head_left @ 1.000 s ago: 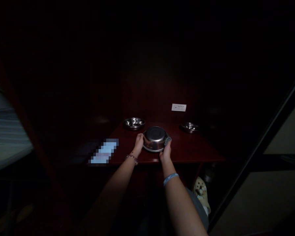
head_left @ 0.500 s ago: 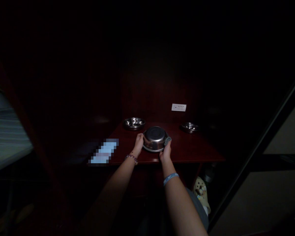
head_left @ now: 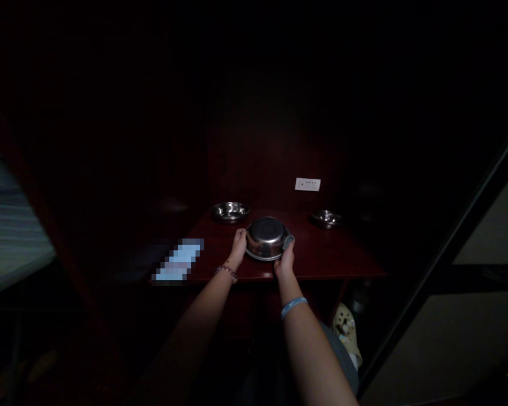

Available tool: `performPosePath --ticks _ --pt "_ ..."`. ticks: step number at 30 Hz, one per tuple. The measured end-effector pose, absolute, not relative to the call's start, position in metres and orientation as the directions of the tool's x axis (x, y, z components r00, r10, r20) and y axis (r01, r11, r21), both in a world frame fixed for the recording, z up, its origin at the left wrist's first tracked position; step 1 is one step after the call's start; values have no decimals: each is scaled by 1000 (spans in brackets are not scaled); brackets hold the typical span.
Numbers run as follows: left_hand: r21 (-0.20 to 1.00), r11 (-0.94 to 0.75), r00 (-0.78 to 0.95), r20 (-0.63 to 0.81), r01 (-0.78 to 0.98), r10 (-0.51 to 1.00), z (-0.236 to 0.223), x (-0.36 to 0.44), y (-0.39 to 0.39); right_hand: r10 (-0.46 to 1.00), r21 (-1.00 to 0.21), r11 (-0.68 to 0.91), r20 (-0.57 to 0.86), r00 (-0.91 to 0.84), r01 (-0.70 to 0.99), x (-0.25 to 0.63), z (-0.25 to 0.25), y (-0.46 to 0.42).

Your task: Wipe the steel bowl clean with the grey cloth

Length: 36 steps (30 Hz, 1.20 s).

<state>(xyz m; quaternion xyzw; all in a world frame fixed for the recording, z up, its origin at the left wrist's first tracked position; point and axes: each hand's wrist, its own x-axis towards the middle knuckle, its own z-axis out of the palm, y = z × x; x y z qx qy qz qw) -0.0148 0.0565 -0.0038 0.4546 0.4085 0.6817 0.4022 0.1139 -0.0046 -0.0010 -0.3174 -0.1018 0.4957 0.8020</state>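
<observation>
Head view: basin (head_left: 231,213), dish (head_left: 327,219) beyond upturned bowl (head_left: 266,239); socket (head_left: 307,184).

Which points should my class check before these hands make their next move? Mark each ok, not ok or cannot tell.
1. Left hand on the side of the upturned bowl: ok.
2. Right hand holding the cloth at the bowl's other side: ok.
3. Left rear bowl and right rear bowl standing apart from the upturned one: ok.
4. Good light around the desk: not ok, much of the scene is dark.
5. Inside of the upturned bowl clean: cannot tell, it is hidden.
</observation>
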Motion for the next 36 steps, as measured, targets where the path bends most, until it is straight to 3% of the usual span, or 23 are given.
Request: performPosePath --ticks 36 --pt "906 -366 -287 301 -211 910 -8 -14 62 862 -612 300 -154 482 -732 115 -1 -5"
